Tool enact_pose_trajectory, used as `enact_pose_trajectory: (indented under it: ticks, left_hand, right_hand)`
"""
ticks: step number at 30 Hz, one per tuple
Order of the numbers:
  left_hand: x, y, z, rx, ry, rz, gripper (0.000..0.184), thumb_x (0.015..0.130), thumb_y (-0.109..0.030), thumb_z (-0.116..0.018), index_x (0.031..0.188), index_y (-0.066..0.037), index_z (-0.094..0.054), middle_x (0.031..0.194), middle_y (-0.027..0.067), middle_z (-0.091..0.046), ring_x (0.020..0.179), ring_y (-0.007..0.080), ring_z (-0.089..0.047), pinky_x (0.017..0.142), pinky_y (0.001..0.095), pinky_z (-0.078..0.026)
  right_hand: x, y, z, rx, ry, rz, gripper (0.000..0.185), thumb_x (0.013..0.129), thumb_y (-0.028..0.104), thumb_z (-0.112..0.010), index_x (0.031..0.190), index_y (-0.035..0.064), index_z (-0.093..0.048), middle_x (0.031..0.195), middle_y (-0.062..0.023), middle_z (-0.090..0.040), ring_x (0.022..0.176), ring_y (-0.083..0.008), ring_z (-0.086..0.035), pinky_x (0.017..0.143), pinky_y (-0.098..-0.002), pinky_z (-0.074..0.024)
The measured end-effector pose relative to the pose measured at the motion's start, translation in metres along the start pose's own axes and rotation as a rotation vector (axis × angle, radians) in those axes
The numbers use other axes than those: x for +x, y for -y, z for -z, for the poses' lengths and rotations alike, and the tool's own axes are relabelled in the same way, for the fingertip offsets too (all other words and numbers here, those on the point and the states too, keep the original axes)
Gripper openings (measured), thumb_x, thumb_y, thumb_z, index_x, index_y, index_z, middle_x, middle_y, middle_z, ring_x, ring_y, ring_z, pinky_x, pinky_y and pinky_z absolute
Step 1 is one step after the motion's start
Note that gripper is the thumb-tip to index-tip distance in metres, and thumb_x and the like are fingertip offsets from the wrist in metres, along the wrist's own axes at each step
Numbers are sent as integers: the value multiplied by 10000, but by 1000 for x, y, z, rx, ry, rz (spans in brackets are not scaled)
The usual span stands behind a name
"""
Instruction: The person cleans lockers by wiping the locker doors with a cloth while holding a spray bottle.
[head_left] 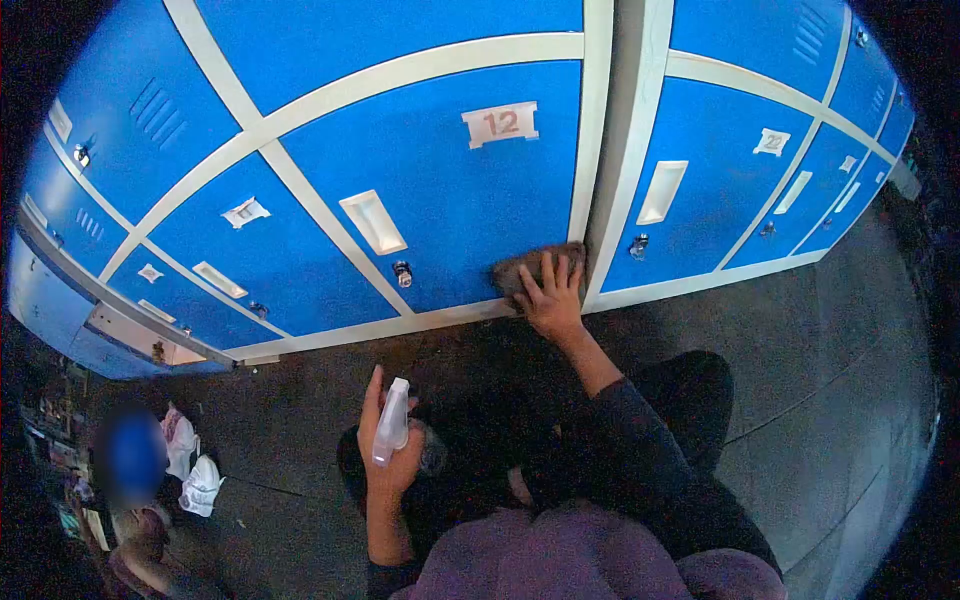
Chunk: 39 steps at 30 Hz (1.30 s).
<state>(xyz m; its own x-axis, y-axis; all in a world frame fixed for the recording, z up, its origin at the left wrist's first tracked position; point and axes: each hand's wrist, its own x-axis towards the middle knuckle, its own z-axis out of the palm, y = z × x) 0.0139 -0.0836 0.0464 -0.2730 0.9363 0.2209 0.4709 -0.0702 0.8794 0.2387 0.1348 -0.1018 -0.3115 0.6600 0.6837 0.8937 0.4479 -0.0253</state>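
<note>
My left hand (391, 455) is closed around a spray bottle (393, 425) with a white trigger head, held low in front of the lockers. One finger of that hand points up beside the nozzle. With its fingers spread, my right hand (556, 300) presses a grey-brown cloth (515, 272) against the lower right corner of a blue locker door (460, 220). A paper label (502, 124) reading 12 is stuck on this door. A white recessed handle (374, 222) and a small metal lock (402, 274) sit on its left side.
More blue lockers (715, 180) run to both sides in pale frames. At the far left a low compartment (160, 342) stands open. Another person (145, 545) is at the lower left, by white plastic bags (201, 487). Dark flooring (820, 430) lies below.
</note>
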Motion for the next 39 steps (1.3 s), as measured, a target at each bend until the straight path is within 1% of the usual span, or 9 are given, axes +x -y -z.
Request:
enact_pose_trajectory:
  ticks: [2,6,11,18,24,27,30,33,39]
  left_hand:
    - [0,-2,-1,-26,-2,16,729,659,48,-515,1356,-44,-320,984,128,-542,912,213,-600,828,320,-465]
    - [2,2,-8,-77,-14,25,728,657,34,-525,1352,-38,-325,934,115,-545,881,210,-601,814,322,-465]
    - [5,-3,-7,42,14,-85,744,634,19,-545,1347,-28,-336,878,89,-529,808,204,-581,771,306,-462]
    - [8,2,-4,21,20,-22,743,638,19,-546,1348,-16,-331,871,91,-517,816,209,-584,772,299,-457]
    - [4,-2,-4,-32,11,-82,725,658,29,-537,1349,-4,-322,875,94,-518,850,218,-602,784,307,-464]
    - [4,1,-6,-38,4,-45,719,662,34,-531,1349,-7,-322,879,96,-525,855,222,-607,784,311,-468]
    - [4,1,-6,-67,8,-25,714,666,38,-527,1348,-5,-320,879,100,-536,853,220,-610,781,308,-469]
    - [4,1,-7,-37,6,8,724,658,38,-533,1348,-9,-320,876,104,-544,849,217,-612,780,304,-469]
    - [5,2,-5,-10,6,-6,743,645,40,-548,1350,-16,-320,884,104,-545,854,212,-608,785,302,-467]
  right_hand:
    - [52,12,44,-2,-6,70,475,820,419,-546,1261,258,-477,1332,-167,-378,1220,-421,-315,970,-643,-194]
    - [154,31,110,28,-350,288,458,807,425,-538,1255,354,-480,1413,-21,-323,1309,-281,-253,1013,-592,-149]
    - [233,62,156,15,-637,273,444,826,445,-466,1261,358,-474,1414,1,-328,1315,-246,-253,1048,-531,-104]
    - [191,70,104,-164,-520,294,478,830,444,-456,1292,323,-446,1388,61,-365,1271,-173,-311,1056,-494,-115]
    - [97,54,24,-268,-120,640,592,824,337,-507,1376,289,-297,1441,86,-260,1244,-112,-318,1050,-402,-189]
    - [61,50,-30,-308,-168,808,605,837,269,-482,1394,273,-245,1467,87,-181,1278,-108,-275,1072,-372,-181]
    - [50,53,-29,-271,101,833,615,836,249,-467,1398,282,-219,1478,97,-132,1313,-117,-221,1099,-377,-133]
    - [60,53,-20,-348,-57,839,619,829,232,-467,1396,292,-224,1473,110,-146,1312,-103,-217,1107,-370,-117]
    - [89,69,17,-276,-100,647,601,824,266,-477,1381,333,-263,1454,125,-203,1265,-80,-280,1106,-339,-67]
